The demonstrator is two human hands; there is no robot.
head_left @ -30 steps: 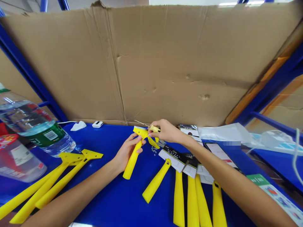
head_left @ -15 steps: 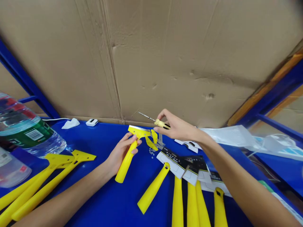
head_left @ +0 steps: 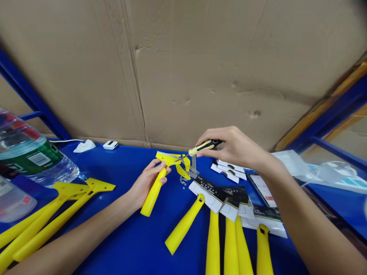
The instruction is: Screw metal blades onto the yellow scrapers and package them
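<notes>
My left hand (head_left: 147, 179) is closed around the upper handle of a yellow scraper (head_left: 151, 196), its wide head tilted up to the right. In my right hand (head_left: 229, 143) is a screwdriver (head_left: 205, 147) with a cream and black handle. The screwdriver's shaft points down-left, and its tip meets the scraper head near a screw. Just right of the head lie loose yellow head plates (head_left: 182, 172) and a metal strip (head_left: 194, 164). Several small nuts (head_left: 182, 182) are scattered below them on the blue table.
Yellow handles (head_left: 186, 225) and black-and-white packs (head_left: 210, 194) cover the right front. More yellow scraper bodies (head_left: 71, 194) lie left, beside a large water bottle (head_left: 37, 156). A phone (head_left: 261, 187) lies under my right forearm. A cardboard wall (head_left: 183, 76) stands behind.
The screwdriver has swung from pointing up-left to pointing down-left, its tip now at the scraper head. My right hand has moved right and turned. The left hand keeps its hold.
</notes>
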